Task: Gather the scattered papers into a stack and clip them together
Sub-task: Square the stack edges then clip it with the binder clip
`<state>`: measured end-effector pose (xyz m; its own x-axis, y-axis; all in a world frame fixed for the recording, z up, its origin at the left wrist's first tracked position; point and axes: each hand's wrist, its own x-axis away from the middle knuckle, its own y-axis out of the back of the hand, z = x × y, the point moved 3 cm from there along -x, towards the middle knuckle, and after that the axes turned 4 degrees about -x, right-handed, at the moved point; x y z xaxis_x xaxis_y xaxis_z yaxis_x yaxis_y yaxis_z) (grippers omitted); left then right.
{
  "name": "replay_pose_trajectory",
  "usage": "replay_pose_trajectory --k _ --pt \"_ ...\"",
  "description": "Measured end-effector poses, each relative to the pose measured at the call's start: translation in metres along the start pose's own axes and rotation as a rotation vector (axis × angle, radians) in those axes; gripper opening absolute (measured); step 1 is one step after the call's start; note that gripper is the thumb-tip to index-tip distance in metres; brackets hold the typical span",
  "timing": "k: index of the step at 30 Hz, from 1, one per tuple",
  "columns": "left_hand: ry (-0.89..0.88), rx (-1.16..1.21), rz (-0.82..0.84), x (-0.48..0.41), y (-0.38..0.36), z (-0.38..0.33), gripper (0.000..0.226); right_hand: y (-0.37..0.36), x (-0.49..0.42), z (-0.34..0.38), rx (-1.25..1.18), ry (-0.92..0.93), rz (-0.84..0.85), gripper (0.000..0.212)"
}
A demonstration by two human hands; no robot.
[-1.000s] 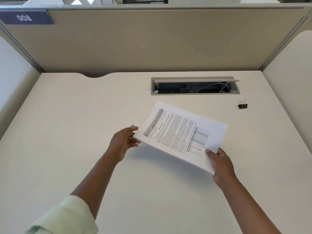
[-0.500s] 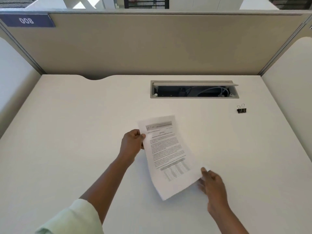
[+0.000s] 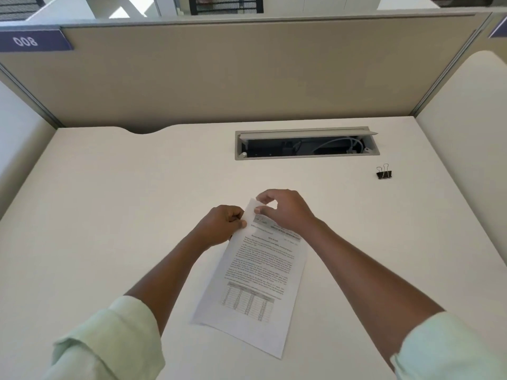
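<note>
A stack of printed white papers (image 3: 255, 281) lies lengthwise on the pale desk (image 3: 109, 215), its top end away from me. My left hand (image 3: 222, 224) pinches the stack's upper left edge. My right hand (image 3: 282, 209) rests over the upper right corner, thumb and forefinger closed on the top edge. A small black binder clip (image 3: 384, 172) stands alone on the desk far to the right, well apart from both hands.
An open cable slot (image 3: 307, 144) with wires inside is set into the desk behind the papers. Beige partition walls (image 3: 247, 72) enclose the back, and low side panels (image 3: 466, 133) close off the left and right.
The stack has turned from slanting across the desk to lengthwise. My right hand left the lower corner and moved up to the top edge. The left hand kept its grip.
</note>
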<state>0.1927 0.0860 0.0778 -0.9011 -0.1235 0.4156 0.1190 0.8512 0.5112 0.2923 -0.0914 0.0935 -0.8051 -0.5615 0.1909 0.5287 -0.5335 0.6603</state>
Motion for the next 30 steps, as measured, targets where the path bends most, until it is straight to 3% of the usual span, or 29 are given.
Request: replay_pose_trajectory --k 3,8,12,17,22,30 --pt "0.002 -0.042 -0.001 -0.006 -0.002 -0.003 0.025 0.002 -0.005 -0.008 -0.067 -0.011 -0.015 0.015" --pt "-0.006 0.021 0.012 -0.017 -0.009 -0.010 0.014 0.012 -0.002 -0.023 -0.186 -0.051 -0.045 0.010" --pt "0.014 0.177 0.048 -0.029 -0.017 -0.022 0.019 0.025 -0.003 -0.047 -0.323 -0.133 -0.035 0.008" --pt "0.022 0.199 0.055 -0.047 -0.032 -0.033 0.021 0.036 -0.003 -0.069 -0.468 -0.175 -0.018 0.006" --pt "0.027 0.142 0.013 -0.068 -0.049 -0.054 0.015 0.049 -0.006 -0.090 -0.461 -0.185 -0.050 0.007" --pt "0.039 -0.155 -0.161 -0.102 -0.084 -0.092 0.015 0.073 -0.022 -0.130 -0.329 -0.154 -0.214 0.017"
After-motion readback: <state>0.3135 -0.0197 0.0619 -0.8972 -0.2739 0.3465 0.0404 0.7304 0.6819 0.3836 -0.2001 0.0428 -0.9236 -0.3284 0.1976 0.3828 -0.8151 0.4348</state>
